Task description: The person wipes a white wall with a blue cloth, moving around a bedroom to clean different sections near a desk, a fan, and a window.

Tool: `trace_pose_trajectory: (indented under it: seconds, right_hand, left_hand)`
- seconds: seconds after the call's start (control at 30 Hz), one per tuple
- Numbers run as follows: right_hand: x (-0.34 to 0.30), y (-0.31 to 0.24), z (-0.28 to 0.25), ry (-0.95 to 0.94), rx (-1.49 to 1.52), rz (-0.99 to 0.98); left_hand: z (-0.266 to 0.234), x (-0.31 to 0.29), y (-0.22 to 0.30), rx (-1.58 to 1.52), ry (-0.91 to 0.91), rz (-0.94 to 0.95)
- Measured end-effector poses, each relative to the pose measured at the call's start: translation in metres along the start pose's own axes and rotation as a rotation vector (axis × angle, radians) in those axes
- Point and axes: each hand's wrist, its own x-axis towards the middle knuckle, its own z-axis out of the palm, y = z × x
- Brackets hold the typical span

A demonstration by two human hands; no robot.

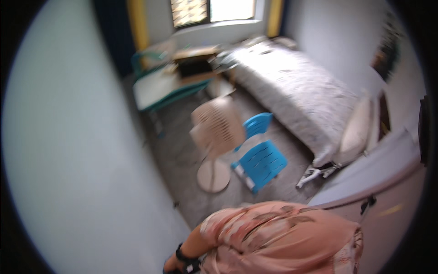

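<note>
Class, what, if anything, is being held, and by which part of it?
It cannot be told: the hand at the lower edge is blurred and cut off, hiding any grip.

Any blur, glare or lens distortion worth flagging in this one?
Head view: blur softens most of the scene, plainly the fan and the desk; head view: the right pane of the window is blown out to white, and glare pales the far part of the bed; head view: the fisheye leaves a curved dark rim around the picture.
</note>
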Motion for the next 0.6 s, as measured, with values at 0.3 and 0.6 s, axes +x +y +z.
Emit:
trace_pose_trajectory:
  seconds: [0.3, 0.6]
  right_hand:
    - [-0.017, 0.060, -0.007, 0.090, 0.212, 0.111]
    - [-0.018, -0.013, -0.097, 1.088, 0.981, 0.643]
  left_hand:
    - [0.015, -0.003, 0.008, 0.007, -0.116, 0.105]
    - [-0.051, -0.022, -0.055, 0.405, -0.155, -0.161]
